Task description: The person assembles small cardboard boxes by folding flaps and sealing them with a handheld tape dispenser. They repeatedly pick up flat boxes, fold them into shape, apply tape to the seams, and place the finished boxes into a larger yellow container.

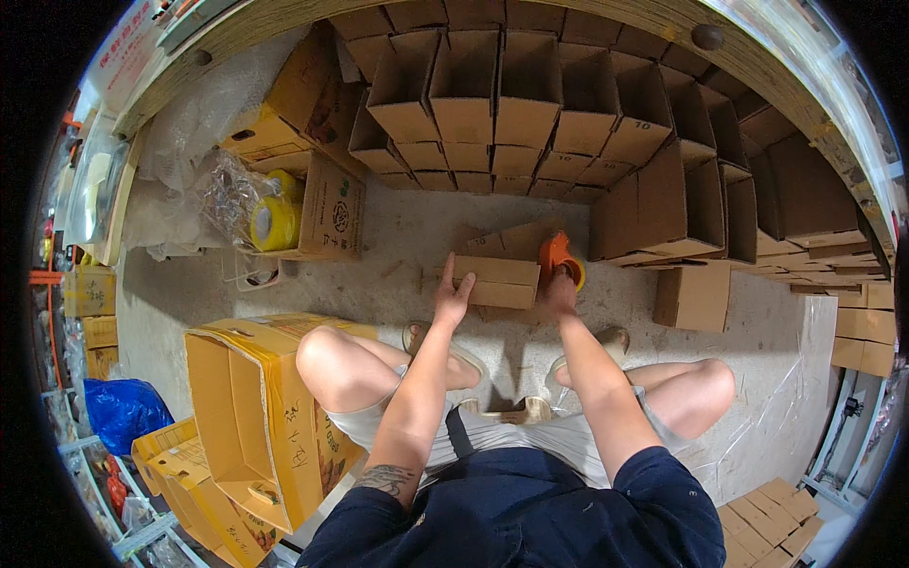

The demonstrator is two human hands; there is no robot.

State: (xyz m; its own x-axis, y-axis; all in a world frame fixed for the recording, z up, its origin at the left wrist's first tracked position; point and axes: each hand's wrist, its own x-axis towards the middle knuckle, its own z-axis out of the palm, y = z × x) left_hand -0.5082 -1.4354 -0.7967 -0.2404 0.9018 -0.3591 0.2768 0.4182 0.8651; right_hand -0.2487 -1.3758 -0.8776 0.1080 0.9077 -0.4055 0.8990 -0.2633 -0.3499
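Observation:
A small closed cardboard box (494,282) lies between my hands, above the floor in front of my feet. My left hand (453,295) grips its left end, thumb over the top face and fingers along the end. In my right hand (561,293) is an orange tape dispenser (557,252), held against the box's right end; a bit of yellow tape roll shows at its side. My right fingers are partly hidden by the dispenser. Behind the box another piece of brown cardboard (516,239) lies on the floor, partly covered.
Rows of open-topped cardboard boxes (528,90) stand at the back and right. One lone box (693,296) sits to the right. At left, a carton (331,208) holds yellow tape rolls (275,222). A large open yellow carton (227,407) stands beside my left knee.

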